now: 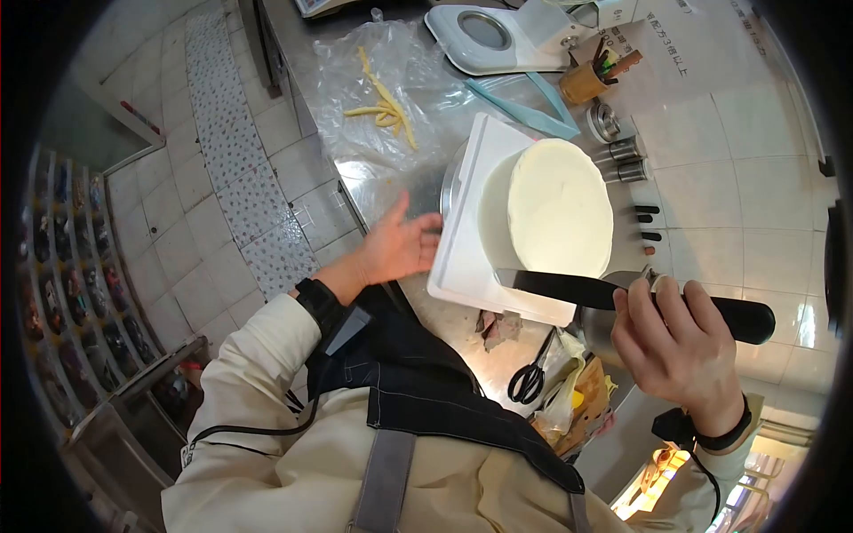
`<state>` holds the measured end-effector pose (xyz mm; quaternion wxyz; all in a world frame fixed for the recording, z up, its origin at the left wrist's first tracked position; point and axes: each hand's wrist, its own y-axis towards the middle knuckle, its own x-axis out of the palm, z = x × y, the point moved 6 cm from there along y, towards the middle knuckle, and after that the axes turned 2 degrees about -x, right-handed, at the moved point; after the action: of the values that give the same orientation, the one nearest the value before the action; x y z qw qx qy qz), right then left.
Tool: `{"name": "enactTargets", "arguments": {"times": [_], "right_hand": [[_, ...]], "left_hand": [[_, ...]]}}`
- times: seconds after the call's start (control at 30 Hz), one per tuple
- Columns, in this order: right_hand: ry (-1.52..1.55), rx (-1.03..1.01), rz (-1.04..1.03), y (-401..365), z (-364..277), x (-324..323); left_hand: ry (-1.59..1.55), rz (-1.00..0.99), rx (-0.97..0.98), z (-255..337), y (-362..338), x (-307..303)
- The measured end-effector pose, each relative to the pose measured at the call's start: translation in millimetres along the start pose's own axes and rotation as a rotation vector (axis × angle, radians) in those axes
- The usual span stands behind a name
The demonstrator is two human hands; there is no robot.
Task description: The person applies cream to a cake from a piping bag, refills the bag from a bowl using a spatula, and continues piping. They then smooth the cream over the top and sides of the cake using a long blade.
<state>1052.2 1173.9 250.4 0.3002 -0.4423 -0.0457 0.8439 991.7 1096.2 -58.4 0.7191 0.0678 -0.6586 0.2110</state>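
A round cake (562, 209) coated in smooth white cream sits on a white square cake board (471, 213). The metal rim of a round stand (447, 188) peeks out under the board's left side. My right hand (671, 342) grips a black-handled icing spatula (569, 288), its blade lying across the board's near corner, close to the cake's lower side. At the board's left edge is my left hand (404, 244), empty, with fingers apart and the fingertips right by the edge.
Yellow strips (386, 111) lie on clear plastic (342, 75) at the far left of the metal table. A white kitchen scale (498, 40), a pale blue strip (511, 105) and a cup of tools (586, 82) stand behind. Black-handled scissors (529, 382) lie near my apron.
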Motion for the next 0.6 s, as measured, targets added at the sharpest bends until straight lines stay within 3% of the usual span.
{"name": "enactTargets", "arguments": {"times": [0.13, 0.23, 0.3, 0.37, 0.4, 0.47, 0.6], "right_hand": [[0.011, 0.036, 0.029, -3, 2, 0], [-0.013, 0.037, 0.045, -6, 1, 0], [-0.011, 0.020, 0.015, -11, 0, 2], [-0.021, 0.047, 0.013, -17, -1, 4], [-0.028, 0.044, 0.011, -22, -3, 6], [0.012, 0.138, 0.020, -36, -6, 10], [0.338, 0.503, 0.089, -91, -17, 15]], "left_hand": [[-0.096, -0.014, 0.291, 44, -2, 7], [-0.195, 0.022, 0.377, 50, -1, 8], [-0.139, 0.041, 0.314, 38, 7, -9], [-0.237, -0.341, 0.018, 12, 7, -12], [-0.208, -0.341, -0.005, 9, 3, -3], [-0.115, -0.046, 0.093, 13, -4, 2], [-0.066, 0.013, 0.217, 32, -14, 18]]}}
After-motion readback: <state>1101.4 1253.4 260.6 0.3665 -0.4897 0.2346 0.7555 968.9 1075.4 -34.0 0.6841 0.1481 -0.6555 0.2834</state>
